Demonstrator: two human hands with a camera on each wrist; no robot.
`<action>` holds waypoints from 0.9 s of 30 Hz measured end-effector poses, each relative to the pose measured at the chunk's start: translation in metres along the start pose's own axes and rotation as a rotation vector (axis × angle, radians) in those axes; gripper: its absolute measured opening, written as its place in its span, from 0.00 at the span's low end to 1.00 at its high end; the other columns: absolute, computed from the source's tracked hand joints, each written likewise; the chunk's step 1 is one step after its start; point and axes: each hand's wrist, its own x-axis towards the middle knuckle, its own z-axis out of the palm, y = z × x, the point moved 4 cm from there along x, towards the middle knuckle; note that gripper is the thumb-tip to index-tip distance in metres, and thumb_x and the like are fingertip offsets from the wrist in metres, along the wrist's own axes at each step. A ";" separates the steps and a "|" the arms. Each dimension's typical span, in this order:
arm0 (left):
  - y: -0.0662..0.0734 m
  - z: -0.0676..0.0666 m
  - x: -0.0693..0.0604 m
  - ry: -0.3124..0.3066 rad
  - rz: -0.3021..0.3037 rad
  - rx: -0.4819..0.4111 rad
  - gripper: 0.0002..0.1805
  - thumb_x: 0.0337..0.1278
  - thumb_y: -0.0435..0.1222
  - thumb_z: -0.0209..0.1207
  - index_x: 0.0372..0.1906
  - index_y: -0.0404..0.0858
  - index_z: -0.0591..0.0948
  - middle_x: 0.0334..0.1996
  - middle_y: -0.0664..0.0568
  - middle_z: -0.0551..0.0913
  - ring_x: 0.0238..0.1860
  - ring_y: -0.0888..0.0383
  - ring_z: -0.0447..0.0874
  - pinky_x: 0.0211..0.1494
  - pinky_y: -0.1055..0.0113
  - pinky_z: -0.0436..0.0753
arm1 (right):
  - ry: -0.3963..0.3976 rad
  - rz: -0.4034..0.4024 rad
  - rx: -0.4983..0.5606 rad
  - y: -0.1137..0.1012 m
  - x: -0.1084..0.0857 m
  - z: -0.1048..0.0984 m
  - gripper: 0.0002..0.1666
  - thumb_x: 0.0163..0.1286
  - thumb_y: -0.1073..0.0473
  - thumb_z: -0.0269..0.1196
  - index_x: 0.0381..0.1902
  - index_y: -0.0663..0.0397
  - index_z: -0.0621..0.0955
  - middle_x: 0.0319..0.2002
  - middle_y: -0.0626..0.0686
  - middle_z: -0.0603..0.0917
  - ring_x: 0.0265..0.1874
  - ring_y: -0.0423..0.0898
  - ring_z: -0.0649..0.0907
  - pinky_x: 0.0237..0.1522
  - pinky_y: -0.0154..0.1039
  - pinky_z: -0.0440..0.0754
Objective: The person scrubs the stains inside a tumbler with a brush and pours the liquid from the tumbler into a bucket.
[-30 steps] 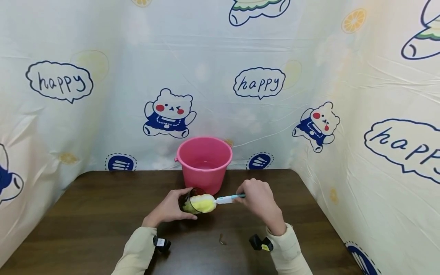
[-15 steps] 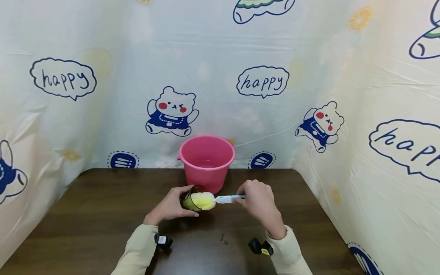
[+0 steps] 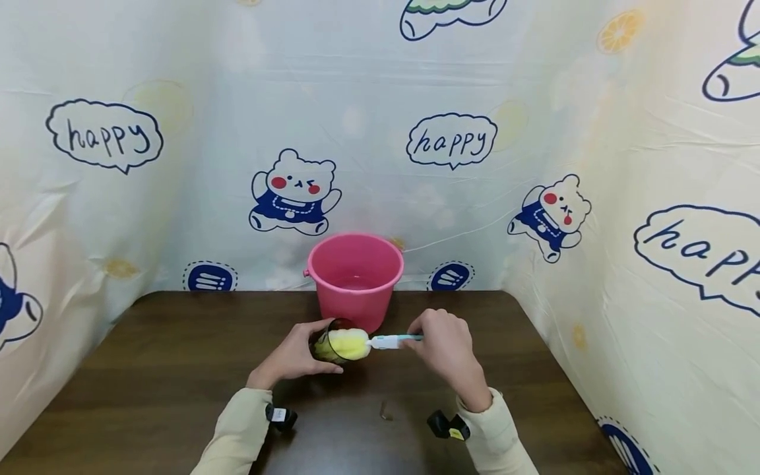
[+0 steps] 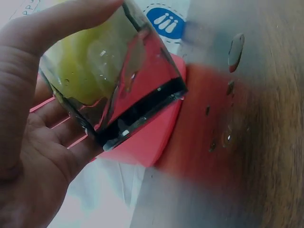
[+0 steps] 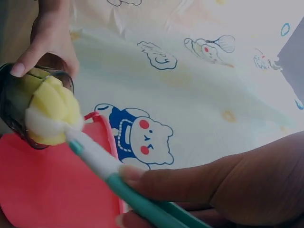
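Note:
My left hand (image 3: 297, 353) holds a dark, see-through glass (image 4: 142, 76) tipped on its side, its mouth facing right. Inside the glass, and poking out of its mouth, is the yellow and white sponge head (image 5: 54, 109) of a cup brush. My right hand (image 3: 446, 346) grips the brush by its white and teal handle (image 5: 102, 159), thumb laid along it. Wet drops show on the glass in the left wrist view. Just behind the glass stands a pink bucket (image 3: 356, 290), upright.
The dark wooden table (image 3: 178, 369) carries a small brownish mark or wet spot (image 3: 385, 411) near the front, and water drops (image 4: 228, 137) show on it in the left wrist view. A printed curtain (image 3: 368, 99) closes off the back and sides.
The sponge head sits slightly deeper in the glass, the brush having shifted a little to the left. Both hands keep their hold, and the head view has shifted slightly.

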 end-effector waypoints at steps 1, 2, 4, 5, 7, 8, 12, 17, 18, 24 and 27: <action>0.000 -0.001 0.000 0.002 0.002 -0.007 0.51 0.36 0.49 0.83 0.71 0.43 0.74 0.66 0.56 0.79 0.66 0.54 0.76 0.65 0.48 0.79 | 0.015 0.004 0.003 0.000 0.000 -0.001 0.10 0.51 0.49 0.81 0.25 0.45 0.91 0.19 0.41 0.82 0.16 0.40 0.71 0.15 0.35 0.69; 0.000 -0.001 0.000 0.005 0.003 -0.012 0.50 0.36 0.48 0.83 0.70 0.45 0.75 0.65 0.58 0.79 0.65 0.55 0.77 0.64 0.49 0.80 | 0.027 0.017 0.004 0.000 0.000 -0.001 0.11 0.51 0.48 0.81 0.25 0.45 0.91 0.19 0.41 0.82 0.16 0.40 0.71 0.15 0.35 0.68; 0.001 -0.002 0.000 0.011 0.017 -0.017 0.48 0.36 0.48 0.83 0.70 0.47 0.76 0.63 0.61 0.80 0.64 0.57 0.78 0.64 0.49 0.80 | 0.038 0.038 -0.001 0.001 0.000 -0.001 0.11 0.52 0.49 0.81 0.26 0.46 0.91 0.19 0.42 0.82 0.16 0.40 0.71 0.15 0.35 0.68; 0.002 -0.003 0.000 0.017 0.027 -0.010 0.48 0.36 0.48 0.83 0.70 0.46 0.76 0.63 0.60 0.80 0.64 0.56 0.78 0.64 0.48 0.80 | 0.033 0.044 -0.007 0.001 0.000 -0.001 0.11 0.52 0.49 0.81 0.25 0.46 0.91 0.19 0.42 0.82 0.15 0.41 0.71 0.15 0.35 0.68; 0.002 -0.003 0.000 0.024 0.030 -0.003 0.49 0.35 0.48 0.83 0.69 0.45 0.76 0.64 0.58 0.80 0.64 0.55 0.78 0.64 0.47 0.80 | 0.010 0.039 -0.024 0.001 0.000 0.000 0.10 0.52 0.49 0.81 0.24 0.46 0.91 0.19 0.42 0.82 0.16 0.41 0.71 0.16 0.35 0.69; 0.002 -0.003 0.000 0.021 0.033 0.007 0.50 0.35 0.48 0.83 0.70 0.43 0.76 0.64 0.57 0.80 0.65 0.54 0.77 0.64 0.46 0.80 | -0.005 0.030 -0.029 0.001 0.000 0.001 0.10 0.52 0.49 0.81 0.24 0.46 0.91 0.19 0.42 0.82 0.16 0.40 0.71 0.16 0.35 0.69; 0.001 -0.002 0.000 0.002 0.019 0.011 0.51 0.35 0.50 0.83 0.70 0.41 0.75 0.65 0.55 0.79 0.66 0.53 0.76 0.64 0.47 0.79 | -0.017 -0.012 -0.018 -0.001 0.001 0.000 0.10 0.51 0.49 0.81 0.24 0.45 0.91 0.19 0.41 0.83 0.17 0.40 0.72 0.16 0.35 0.69; -0.001 -0.006 0.000 0.020 -0.006 -0.037 0.49 0.37 0.51 0.82 0.71 0.50 0.74 0.63 0.63 0.79 0.63 0.58 0.77 0.64 0.51 0.81 | 0.077 0.005 -0.013 -0.001 0.003 0.000 0.11 0.51 0.50 0.81 0.27 0.48 0.91 0.20 0.43 0.83 0.15 0.41 0.70 0.15 0.34 0.67; 0.000 -0.007 0.000 0.030 -0.005 -0.045 0.49 0.37 0.50 0.82 0.71 0.51 0.74 0.63 0.63 0.79 0.62 0.59 0.77 0.63 0.51 0.81 | 0.081 0.000 -0.026 -0.001 0.004 0.000 0.11 0.52 0.50 0.81 0.28 0.48 0.91 0.19 0.43 0.83 0.15 0.41 0.70 0.14 0.34 0.67; 0.003 -0.007 0.000 0.022 0.002 -0.034 0.48 0.37 0.48 0.82 0.70 0.48 0.75 0.63 0.60 0.80 0.63 0.57 0.78 0.64 0.48 0.80 | 0.033 -0.051 -0.034 -0.003 0.005 0.000 0.11 0.51 0.48 0.81 0.27 0.46 0.92 0.20 0.42 0.84 0.16 0.39 0.70 0.15 0.33 0.67; 0.005 -0.004 0.000 0.011 0.004 -0.037 0.48 0.38 0.50 0.82 0.70 0.46 0.75 0.63 0.60 0.80 0.62 0.58 0.77 0.63 0.51 0.81 | 0.065 -0.026 0.006 -0.001 0.003 -0.003 0.11 0.50 0.49 0.82 0.27 0.46 0.92 0.20 0.42 0.84 0.15 0.40 0.70 0.15 0.35 0.67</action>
